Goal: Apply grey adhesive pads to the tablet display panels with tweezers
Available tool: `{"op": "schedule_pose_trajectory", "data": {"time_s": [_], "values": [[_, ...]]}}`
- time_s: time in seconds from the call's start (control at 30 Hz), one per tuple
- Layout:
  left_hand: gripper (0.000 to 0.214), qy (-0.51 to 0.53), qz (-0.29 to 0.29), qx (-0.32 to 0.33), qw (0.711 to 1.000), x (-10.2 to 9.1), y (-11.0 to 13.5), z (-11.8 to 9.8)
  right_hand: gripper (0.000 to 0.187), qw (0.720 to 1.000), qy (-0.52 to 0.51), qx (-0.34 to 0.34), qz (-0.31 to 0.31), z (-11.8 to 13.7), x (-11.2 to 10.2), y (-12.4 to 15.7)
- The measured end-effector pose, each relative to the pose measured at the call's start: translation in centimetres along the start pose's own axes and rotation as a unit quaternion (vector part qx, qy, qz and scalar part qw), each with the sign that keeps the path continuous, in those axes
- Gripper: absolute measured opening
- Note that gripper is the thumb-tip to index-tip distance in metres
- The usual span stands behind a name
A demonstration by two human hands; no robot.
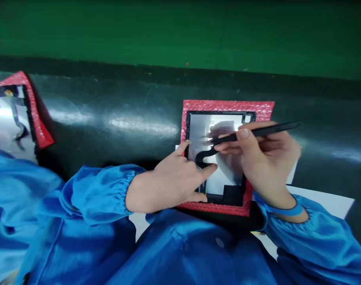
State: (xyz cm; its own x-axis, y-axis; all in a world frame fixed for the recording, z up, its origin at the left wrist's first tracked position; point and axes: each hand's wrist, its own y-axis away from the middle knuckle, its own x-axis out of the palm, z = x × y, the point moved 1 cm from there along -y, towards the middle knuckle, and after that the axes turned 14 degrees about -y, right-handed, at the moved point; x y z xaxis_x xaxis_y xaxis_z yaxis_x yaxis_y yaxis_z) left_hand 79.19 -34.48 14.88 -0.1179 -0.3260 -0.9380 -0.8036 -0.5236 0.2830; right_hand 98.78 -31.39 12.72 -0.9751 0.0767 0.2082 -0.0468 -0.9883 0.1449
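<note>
A black-framed panel with a shiny silver face (pixel 224 180) lies on a red bubble-wrap pad (pixel 228 106) in front of me. A black curved flex strip (pixel 204 153) lies across the panel's face. My left hand (pixel 171 180) rests on the panel's left edge, index finger and thumb stretched out and pressing near the strip. My right hand (pixel 263 158) is closed around black tweezers (pixel 257 131), whose tips point left at the upper end of the strip. Both arms wear blue sleeves.
A dark glossy belt or bench surface (pixel 115 118) runs across the view, with a green surface (pixel 180 31) behind it. A second panel on a red pad (pixel 34 118) lies at the far left. White paper (pixel 323 198) sits under the pad at the right.
</note>
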Motion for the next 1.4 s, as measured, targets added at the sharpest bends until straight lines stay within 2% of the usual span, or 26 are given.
{"op": "schedule_pose_trajectory", "data": {"time_s": [0.07, 0.13, 0.23, 0.3, 0.37, 0.47, 0.57, 0.67, 0.93, 1.07, 1.2, 1.3, 1.4], "values": [[0.062, 0.042, -0.021, -0.026, 0.999, -0.3, 0.7, 0.4, 0.011, 0.999, 0.005, -0.038, -0.019, 1.1, -1.9, 0.5], [0.047, 0.076, -0.043, -0.121, 0.989, -0.2, 1.7, 0.6, 0.012, 0.996, 0.026, -0.071, -0.052, 2.2, -4.2, 1.1], [0.05, 0.124, -0.016, -0.321, 0.939, 0.9, 3.2, 0.2, 0.014, 0.989, 0.056, -0.094, -0.103, 2.9, -8.0, 1.8], [0.043, 0.17, 0.013, -0.38, 0.909, 2.0, 3.7, -0.6, 0.015, 0.986, 0.06, -0.101, -0.115, 2.3, -10.3, 2.0], [0.031, 0.202, 0.013, -0.388, 0.899, 2.7, 3.5, -1.6, 0.021, 0.987, 0.057, -0.092, -0.12, 1.1, -11.9, 2.0], [0.025, 0.213, -0.017, -0.402, 0.89, 2.9, 2.8, -2.8, 0.037, 0.991, 0.057, -0.062, -0.105, -1.0, -12.9, 1.7], [0.023, 0.199, -0.043, -0.444, 0.872, 2.7, 2.2, -3.0, 0.048, 0.997, 0.029, -0.045, -0.062, -2.1, -12.8, 1.6], [0.028, 0.182, -0.049, -0.483, 0.855, 2.8, 1.8, -2.5, 0.05, 0.998, 0.002, -0.042, -0.04, -2.3, -12.7, 1.8], [0.034, 0.258, -0.097, -0.467, 0.84, 4.2, 1.8, -1.7, 0.058, 0.997, -0.058, -0.036, -0.026, -3.0, -12.2, 2.0], [0.033, 0.322, -0.166, -0.47, 0.805, 3.8, 2.0, -2.3, 0.059, 0.995, -0.093, -0.022, -0.038, -3.2, -12.2, 1.9], [0.044, 0.406, -0.249, -0.466, 0.746, 2.9, 1.2, -2.9, 0.056, 0.989, -0.133, -0.013, -0.057, -3.1, -12.5, 1.7], [0.063, 0.457, -0.306, -0.448, 0.705, 2.0, -0.4, -1.2, 0.056, 0.983, -0.164, -0.017, -0.079, -3.2, -12.8, 1.4], [0.077, 0.475, -0.371, -0.421, 0.678, 0.2, -3.4, 3.6, 0.054, 0.976, -0.192, -0.023, -0.098, -3.3, -13.0, 1.1]]}}
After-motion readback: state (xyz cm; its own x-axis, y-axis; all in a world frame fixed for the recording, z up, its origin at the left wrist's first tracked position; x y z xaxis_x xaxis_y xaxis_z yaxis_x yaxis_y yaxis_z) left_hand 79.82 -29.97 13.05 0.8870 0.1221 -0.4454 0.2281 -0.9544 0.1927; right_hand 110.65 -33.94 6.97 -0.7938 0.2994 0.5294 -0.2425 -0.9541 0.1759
